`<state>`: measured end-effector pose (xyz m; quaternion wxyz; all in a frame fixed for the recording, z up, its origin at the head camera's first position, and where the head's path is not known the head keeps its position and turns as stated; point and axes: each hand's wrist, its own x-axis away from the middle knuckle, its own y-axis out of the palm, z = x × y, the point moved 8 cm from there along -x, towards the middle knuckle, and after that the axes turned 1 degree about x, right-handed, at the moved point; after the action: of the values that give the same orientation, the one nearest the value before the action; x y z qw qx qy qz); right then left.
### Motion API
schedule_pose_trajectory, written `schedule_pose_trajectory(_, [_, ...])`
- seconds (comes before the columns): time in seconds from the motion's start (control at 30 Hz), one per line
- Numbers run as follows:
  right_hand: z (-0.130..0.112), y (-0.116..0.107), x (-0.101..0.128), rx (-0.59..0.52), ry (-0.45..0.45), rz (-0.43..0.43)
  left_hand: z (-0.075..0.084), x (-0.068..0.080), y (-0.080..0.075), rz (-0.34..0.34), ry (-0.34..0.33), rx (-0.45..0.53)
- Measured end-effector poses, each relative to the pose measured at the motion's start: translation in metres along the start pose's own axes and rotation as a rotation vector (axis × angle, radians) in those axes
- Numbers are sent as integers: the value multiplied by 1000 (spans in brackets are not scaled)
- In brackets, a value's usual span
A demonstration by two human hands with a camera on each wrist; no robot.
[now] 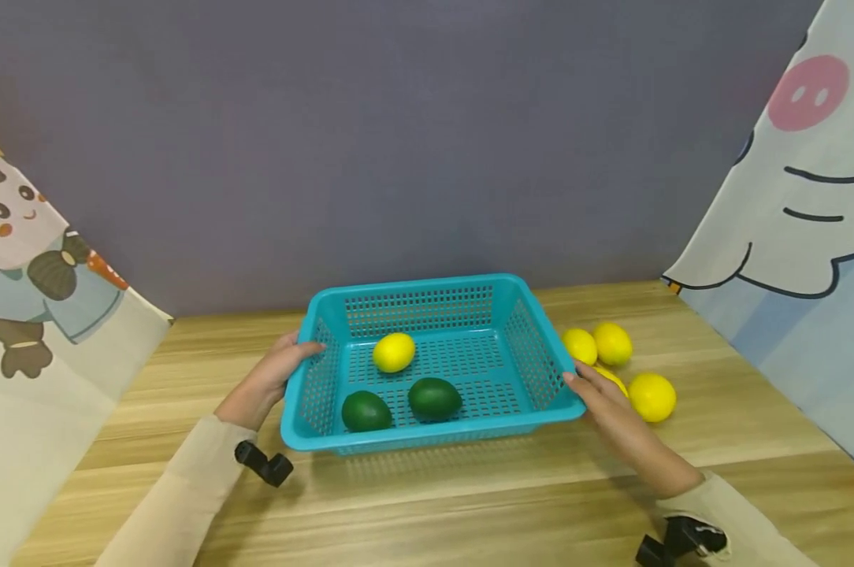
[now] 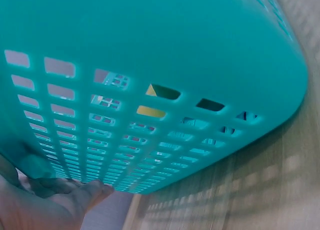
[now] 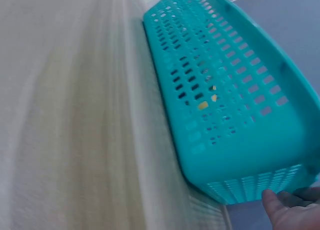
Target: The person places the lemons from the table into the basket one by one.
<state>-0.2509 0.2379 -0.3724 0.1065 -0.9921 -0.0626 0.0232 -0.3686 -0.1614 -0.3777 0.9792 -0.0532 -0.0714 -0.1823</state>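
Both hands hold a blue-green plastic basket (image 1: 427,431) with a perforated floor and walls. My left hand (image 1: 274,374) grips its left end, the thumb hooked over the rim and the other fingers outside, under the lip. At the right end, my right hand (image 1: 607,405) grips the rim near the front corner, its thumb on top. A yellow lemon (image 1: 395,352) lies inside, left of the middle. Two dark green avocados (image 1: 366,411) (image 1: 434,398) rest near the front wall. Whether the basket's base touches the table is hard to tell.
Several loose lemons (image 1: 652,397) lie on the wooden table (image 1: 427,504) to the right of the basket, close to my right hand, which partly hides one. A grey wall (image 1: 427,157) rises behind, and cartoon-printed cloths (image 1: 789,205) hang at both sides.
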Motion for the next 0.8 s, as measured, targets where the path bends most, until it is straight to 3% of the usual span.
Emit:
schedule_pose_trajectory(0.53, [-26,-33,7,102,-184,-2,-2,-3,1,-5,-3,33])
schedule_pose_trajectory(0.8, [-31,-70,14,348,-211,122,-4,-1,0,13,-14,26])
